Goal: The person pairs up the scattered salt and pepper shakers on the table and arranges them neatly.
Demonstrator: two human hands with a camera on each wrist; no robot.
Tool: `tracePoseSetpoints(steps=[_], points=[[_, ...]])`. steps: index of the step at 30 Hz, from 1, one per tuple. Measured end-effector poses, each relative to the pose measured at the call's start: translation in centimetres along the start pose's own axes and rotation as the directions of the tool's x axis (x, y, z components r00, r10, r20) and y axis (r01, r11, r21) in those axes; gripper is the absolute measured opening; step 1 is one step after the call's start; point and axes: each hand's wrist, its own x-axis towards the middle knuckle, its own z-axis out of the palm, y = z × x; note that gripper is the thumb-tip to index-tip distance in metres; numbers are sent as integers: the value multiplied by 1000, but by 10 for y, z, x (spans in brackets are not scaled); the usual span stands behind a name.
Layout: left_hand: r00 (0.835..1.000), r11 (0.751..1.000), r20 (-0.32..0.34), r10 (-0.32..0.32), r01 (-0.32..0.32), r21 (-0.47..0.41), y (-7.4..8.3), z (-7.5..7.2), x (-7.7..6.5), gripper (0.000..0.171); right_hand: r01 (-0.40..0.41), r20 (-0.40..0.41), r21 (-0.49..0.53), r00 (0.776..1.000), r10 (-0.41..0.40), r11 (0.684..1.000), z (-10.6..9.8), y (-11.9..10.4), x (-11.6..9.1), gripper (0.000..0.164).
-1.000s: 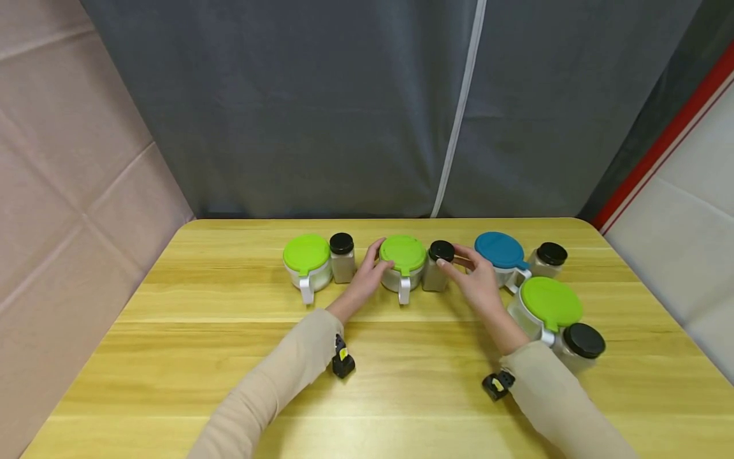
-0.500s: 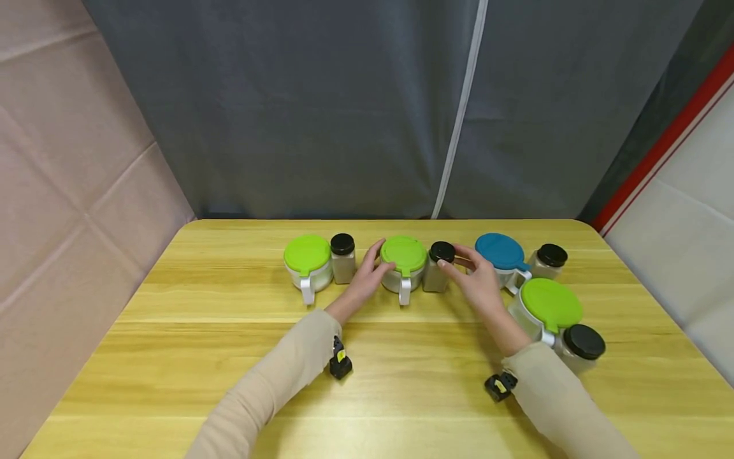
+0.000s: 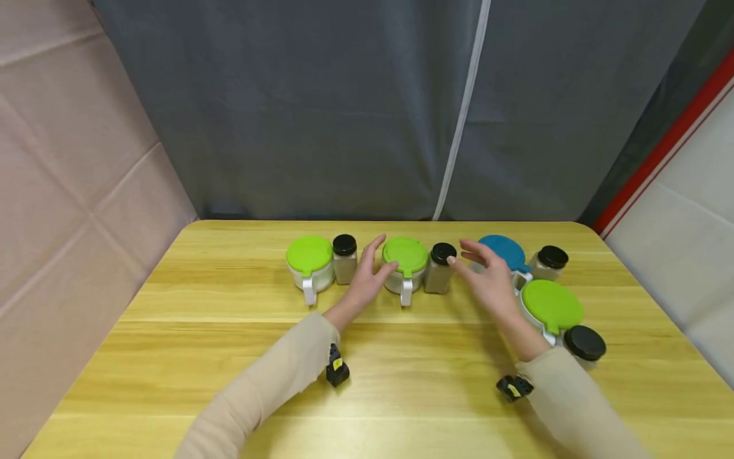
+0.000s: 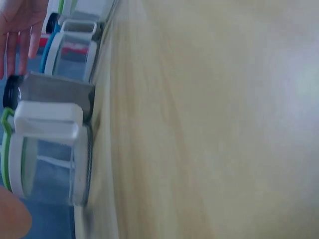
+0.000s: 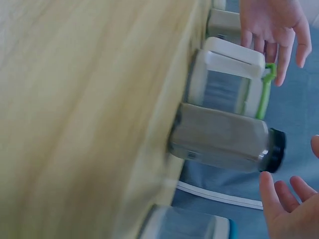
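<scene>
Side by side on the wooden table stand a clear seasoning jar with a green lid (image 3: 404,253) and white handle, and a square spice jar (image 3: 438,278) with a black cap. My left hand (image 3: 365,280) is spread at the left of the green-lidded jar, its thumb overlapping the lid's edge. To the right of the spice jar is my right hand (image 3: 494,287), fingers apart and holding nothing. The right wrist view shows its fingertips (image 5: 266,179) just off the black cap (image 5: 275,150). In the left wrist view, only part of the left thumb (image 4: 12,214) appears.
Another green-lidded jar (image 3: 309,255) and black-capped spice jar (image 3: 345,264) stand at the left. At the right are a blue-lidded jar (image 3: 503,252), a third green-lidded jar (image 3: 552,305) and two more black-capped jars, one behind (image 3: 552,258), one nearer (image 3: 585,343). A grey curtain (image 3: 315,127) hangs behind the table.
My right hand has let go of the spice jar's black cap and drawn back to the right. My left hand has loosened slightly from the green-lidded jar. Both jars stay in place.
</scene>
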Motion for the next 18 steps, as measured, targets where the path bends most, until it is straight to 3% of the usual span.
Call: tracePoseSetpoints(steps=[9,15,18], points=[[987,989,-72,141,-144,-41,12,4,-12,55,74,-36,12,997,-73,997,-25,-5,-5,49],[983,986,-88,159,-163,-38,23,5,-20,53,73,-34,-113,996,-77,991,-42,-25,-13,51],[980,983,-94,175,-179,-41,21,8,-22,54,76,-33,-126,996,-81,989,-50,-27,-15,50]])
